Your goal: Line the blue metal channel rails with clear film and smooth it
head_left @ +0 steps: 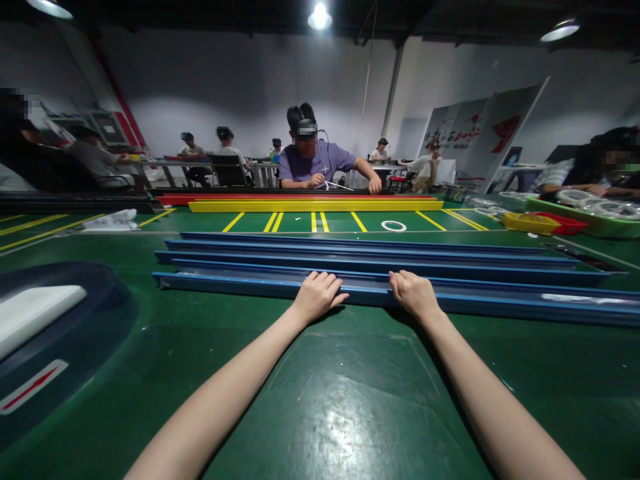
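The nearest blue channel (370, 297), a long open trough, lies across the green table in front of me. My left hand (318, 295) has its fingers bent over the channel's near wall, thumb pointing right. A short way to the right, my right hand (414, 293) grips the same wall with curled fingers. Their fingertips are partly hidden inside the trough. Just behind lie more blue channels (500, 265), side by side and roughly parallel. A shiny clear strip (580, 299) shows on the nearest channel's right part.
Beyond are a yellow channel (315, 206), a red one, and a white ring (394, 227). A co-worker (317, 160) sits opposite, handling a thin white piece. A dark blue tray (107, 293) with a white block stands left. At right are a yellow bin (530, 223) and a green tray (590, 225).
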The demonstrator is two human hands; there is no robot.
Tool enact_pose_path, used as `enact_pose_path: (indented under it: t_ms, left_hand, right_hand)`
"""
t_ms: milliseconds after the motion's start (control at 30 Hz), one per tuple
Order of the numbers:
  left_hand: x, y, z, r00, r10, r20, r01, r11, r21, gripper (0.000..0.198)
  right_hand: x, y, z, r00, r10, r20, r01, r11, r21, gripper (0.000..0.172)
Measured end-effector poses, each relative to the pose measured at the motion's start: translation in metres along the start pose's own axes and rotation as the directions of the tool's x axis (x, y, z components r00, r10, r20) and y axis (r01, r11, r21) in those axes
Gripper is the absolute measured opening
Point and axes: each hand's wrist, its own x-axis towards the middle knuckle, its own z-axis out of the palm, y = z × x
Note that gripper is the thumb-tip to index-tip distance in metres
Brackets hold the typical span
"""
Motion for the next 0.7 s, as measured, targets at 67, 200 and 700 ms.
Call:
enact_pose_path:
  t_ms: [67,200,700]
  left_hand:
    - [-0.001,0.000,0.001,1.000,-0.022,0.003,0.022,1.000,-0.002,0.035]
    - [-0.001,-0.001,0.002,0.998,-0.060,0.011,0.060,0.998,0.002,0.038]
    - [-0.002,-0.002,0.006,0.996,-0.089,-0.006,0.089,0.996,0.024,0.043]
  right_hand:
    - [-0.003,0.008,-0.001,0.999,0.021,0.025,-0.021,1.000,-0.010,0.048]
    - [-0.006,0.018,-0.003,0.991,0.085,0.099,-0.083,0.996,-0.023,0.048]
    - [0.000,0.020,-0.017,0.928,0.146,0.342,-0.163,0.986,0.021,0.046]
